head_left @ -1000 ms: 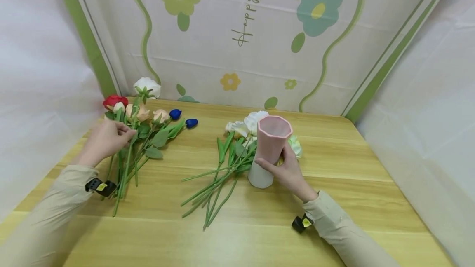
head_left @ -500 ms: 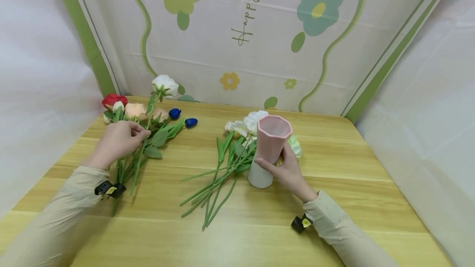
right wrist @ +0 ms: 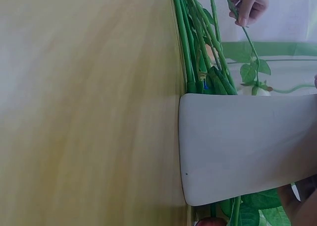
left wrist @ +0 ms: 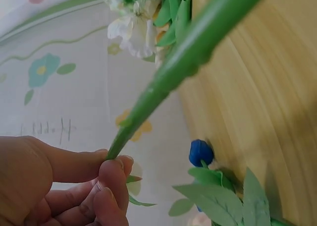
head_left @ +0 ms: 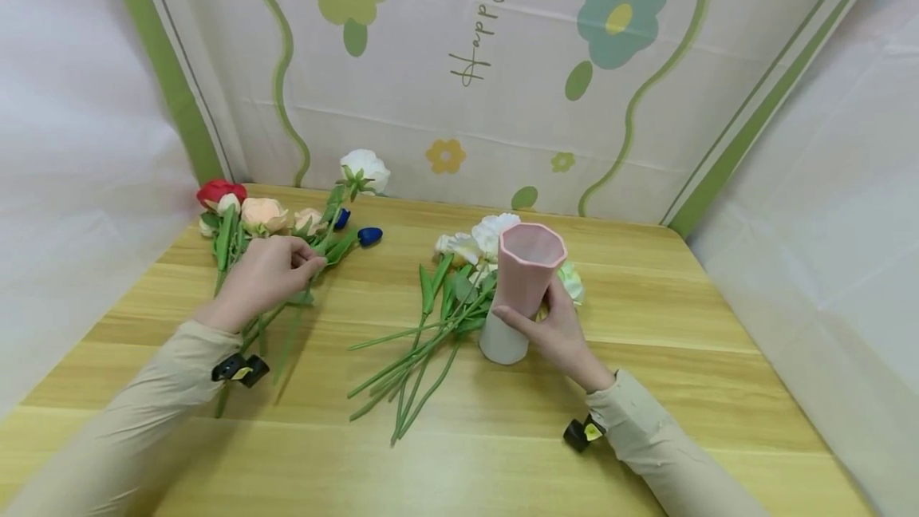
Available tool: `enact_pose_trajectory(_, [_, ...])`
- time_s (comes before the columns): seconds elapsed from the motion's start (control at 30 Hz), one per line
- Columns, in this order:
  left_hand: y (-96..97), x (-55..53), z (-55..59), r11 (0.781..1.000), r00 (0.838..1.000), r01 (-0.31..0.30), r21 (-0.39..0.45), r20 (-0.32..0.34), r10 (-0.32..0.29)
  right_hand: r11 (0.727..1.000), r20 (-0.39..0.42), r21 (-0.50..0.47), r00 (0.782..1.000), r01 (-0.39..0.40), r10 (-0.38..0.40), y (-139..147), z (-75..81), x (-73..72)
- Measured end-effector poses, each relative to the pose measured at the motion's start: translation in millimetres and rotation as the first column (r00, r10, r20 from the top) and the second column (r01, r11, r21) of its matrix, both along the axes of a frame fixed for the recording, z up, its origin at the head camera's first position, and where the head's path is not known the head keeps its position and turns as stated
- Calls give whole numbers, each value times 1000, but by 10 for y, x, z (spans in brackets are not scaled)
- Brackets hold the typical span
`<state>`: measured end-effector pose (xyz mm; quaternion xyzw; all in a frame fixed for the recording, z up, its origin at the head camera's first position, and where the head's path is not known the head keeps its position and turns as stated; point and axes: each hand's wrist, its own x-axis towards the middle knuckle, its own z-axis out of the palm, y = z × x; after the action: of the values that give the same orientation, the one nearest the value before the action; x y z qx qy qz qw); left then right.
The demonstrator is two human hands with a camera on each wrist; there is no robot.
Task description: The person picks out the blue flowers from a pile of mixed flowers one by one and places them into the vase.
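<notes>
My left hand (head_left: 276, 271) pinches the green stem (left wrist: 161, 82) of a white rose (head_left: 364, 171) between thumb and fingers. The bloom points up and away, above the left bunch; the stem's lower end slants down over the table. With thumb and fingers around it, my right hand (head_left: 563, 335) grips a pink-and-white vase (head_left: 522, 282) that stands upright on the table. The vase's octagonal mouth faces up. In the right wrist view the vase wall (right wrist: 242, 146) fills much of the right side, partly hiding the flowers behind it.
Below the left hand lie a red flower (head_left: 220, 192), peach roses (head_left: 264, 215) and blue buds (head_left: 369, 237). Left of the vase lies another bunch with white flowers (head_left: 495, 231), its stems (head_left: 416, 365) towards me. A printed curtain (head_left: 431, 102) hangs behind the wooden table (head_left: 682, 421).
My left hand has moved to the right, carrying the white rose away from over the red and peach flowers. The right hand and the vase have stayed in place.
</notes>
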<state>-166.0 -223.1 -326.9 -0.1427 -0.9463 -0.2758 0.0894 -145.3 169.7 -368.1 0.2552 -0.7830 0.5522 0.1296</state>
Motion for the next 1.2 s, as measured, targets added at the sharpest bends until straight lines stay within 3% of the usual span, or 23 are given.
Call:
enact_pose_trajectory(0.3, [317,-31,-24,999,999,53,-3,0,-53,1000,9,-2,1000,-6,6,2,7,6])
enact_pose_trajectory(0.67, [757,-95,-72,987,987,162,-23,-9,-162,1000,-5,0,1000,-3,3,-12,33,26])
enact_pose_trajectory(0.97, [1088,-142,3,972,975,223,-76,21,-222,1000,-12,2,1000,-1,1,-26,28,23])
enact_pose_trajectory(1.2, [1367,-230,63,946,958,287,-149,25,-286,1000,0,-15,1000,3,-3,-24,15,28])
